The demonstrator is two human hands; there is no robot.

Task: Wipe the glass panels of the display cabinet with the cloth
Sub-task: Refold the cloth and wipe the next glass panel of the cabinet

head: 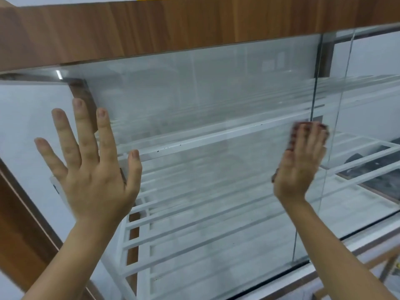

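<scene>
A large glass panel [205, 100] of the display cabinet fills the middle of the view, under a wood-grain top band [173, 29]. My right hand [300, 163] presses flat against the panel near its right edge, holding a dark red cloth [295, 131] that shows above and beside the fingers; the hand is motion-blurred. At the left edge of the same panel my left hand [91, 165] lies flat with its fingers spread, holding nothing. A second glass panel [368, 109] continues to the right.
White slatted shelves [194, 224] run inside the cabinet behind the glass. A brown wooden frame [19, 234] stands at the lower left. A pale ledge [324, 273] runs along the cabinet's base at the lower right. Dark objects [372, 169] lie behind the right panel.
</scene>
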